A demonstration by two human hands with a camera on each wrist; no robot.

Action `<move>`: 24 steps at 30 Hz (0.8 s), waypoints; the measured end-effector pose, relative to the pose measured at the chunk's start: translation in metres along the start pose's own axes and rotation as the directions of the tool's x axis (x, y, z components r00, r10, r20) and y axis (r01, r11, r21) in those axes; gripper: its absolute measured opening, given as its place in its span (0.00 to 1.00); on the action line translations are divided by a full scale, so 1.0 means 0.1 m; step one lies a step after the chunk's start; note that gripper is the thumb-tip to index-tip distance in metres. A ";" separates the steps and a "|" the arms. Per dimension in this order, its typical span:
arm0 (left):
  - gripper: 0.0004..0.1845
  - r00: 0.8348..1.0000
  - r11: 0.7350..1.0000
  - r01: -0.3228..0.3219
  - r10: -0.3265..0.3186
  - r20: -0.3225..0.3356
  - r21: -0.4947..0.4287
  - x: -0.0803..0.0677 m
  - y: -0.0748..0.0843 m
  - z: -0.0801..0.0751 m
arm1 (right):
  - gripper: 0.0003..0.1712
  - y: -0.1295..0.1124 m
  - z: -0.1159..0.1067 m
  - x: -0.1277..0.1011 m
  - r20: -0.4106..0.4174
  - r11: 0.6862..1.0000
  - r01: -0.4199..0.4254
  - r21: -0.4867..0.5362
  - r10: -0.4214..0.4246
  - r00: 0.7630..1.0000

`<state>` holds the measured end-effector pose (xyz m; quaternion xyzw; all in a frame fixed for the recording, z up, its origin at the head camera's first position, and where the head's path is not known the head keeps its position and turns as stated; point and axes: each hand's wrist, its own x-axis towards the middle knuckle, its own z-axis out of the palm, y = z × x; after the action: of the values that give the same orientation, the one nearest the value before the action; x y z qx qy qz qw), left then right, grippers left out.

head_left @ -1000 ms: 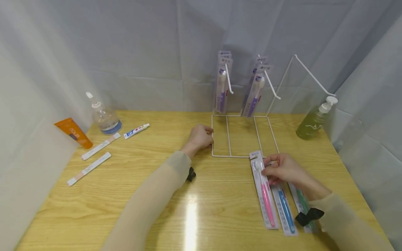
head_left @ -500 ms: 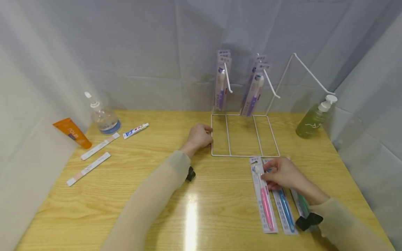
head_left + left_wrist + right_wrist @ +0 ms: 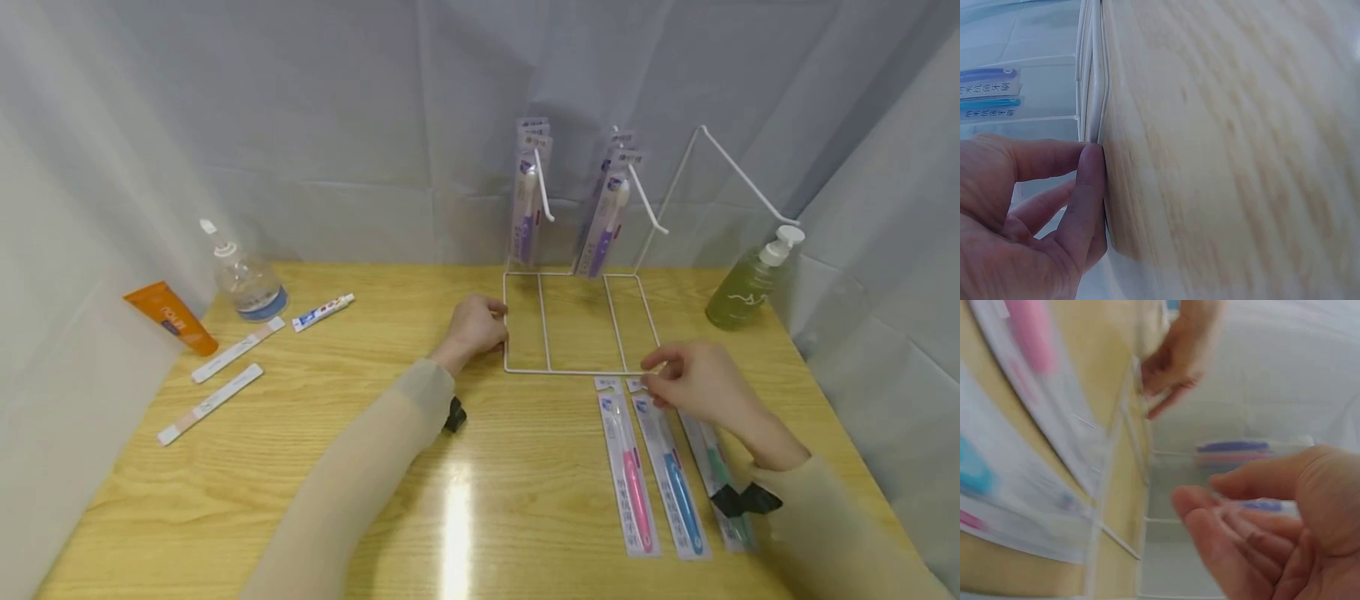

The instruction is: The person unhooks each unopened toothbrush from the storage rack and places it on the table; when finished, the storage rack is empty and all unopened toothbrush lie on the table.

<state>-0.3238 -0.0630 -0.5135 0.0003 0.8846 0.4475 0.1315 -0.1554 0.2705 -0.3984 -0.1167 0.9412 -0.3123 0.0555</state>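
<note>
My left hand (image 3: 477, 325) pinches the left wire of a white wire display rack (image 3: 577, 372) between thumb and fingers; the left wrist view shows the fingertips on the wire (image 3: 1094, 81). My right hand (image 3: 705, 383) hovers near the rack's front right corner with loosely bent fingers and nothing between them. Below it, three packaged toothbrushes lie side by side: pink (image 3: 636, 492), blue (image 3: 681, 492) and green (image 3: 718, 471), the last partly hidden by the hand and wrist strap. Purple packaged toothbrushes hang on the rack's left hook (image 3: 527, 221) and middle hook (image 3: 606, 225).
The rack's right hook (image 3: 750, 179) bears nothing. A green pump bottle (image 3: 742, 292) stands to its right. At the left are a clear pump bottle (image 3: 251, 287), an orange tube (image 3: 172, 317), a small toothpaste tube (image 3: 322, 312) and two slim white packets (image 3: 210, 404).
My right hand has let go of the pink toothbrush pack, which was lowered to lie flat beside the blue one, and has moved up and right. The left hand stays on the rack.
</note>
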 end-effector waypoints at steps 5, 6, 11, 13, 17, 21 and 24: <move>0.33 1.000 1.000 0.004 -0.004 -0.011 -0.019 -0.27 0.19 -0.09 | 0.12 -0.04 -0.18 0.37 -0.281 0.974 0.223 0.025 -0.208 0.937; 0.32 1.000 1.000 -0.008 0.008 -0.016 -0.024 -0.26 0.17 -0.07 | 0.13 -0.05 -0.21 0.46 -0.318 0.967 0.249 0.046 -0.222 0.922; 0.32 1.000 0.999 -0.011 0.011 -0.002 -0.036 -0.37 0.27 -0.11 | 0.19 -0.13 -0.36 0.92 -0.429 0.926 0.283 0.251 -0.156 0.890; 0.32 1.000 0.999 -0.008 0.008 0.004 -0.045 -0.46 0.35 -0.16 | 0.20 -0.17 -0.40 1.08 -0.462 0.896 0.294 0.331 -0.118 0.879; 0.30 1.000 0.996 -0.015 0.015 0.006 -0.083 -0.57 0.41 -0.20 | 0.19 -0.24 -0.43 1.32 -0.523 0.836 0.336 0.434 -0.071 0.850; 0.29 1.000 0.997 0.000 0.000 0.003 -0.082 -0.65 0.46 -0.22 | 0.10 -0.31 -0.40 1.44 -0.545 0.789 0.358 0.499 -0.036 0.838; 0.28 1.000 0.997 0.004 -0.004 -0.004 -0.071 -0.64 0.46 -0.20 | 0.09 -0.32 -0.39 1.47 -0.530 0.751 0.362 0.552 -0.019 0.848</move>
<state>-0.2717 -0.0589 -0.4507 -0.0071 0.8684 0.4783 0.1305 -0.2984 0.2302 -0.3526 -0.1065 0.7438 -0.6338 -0.1836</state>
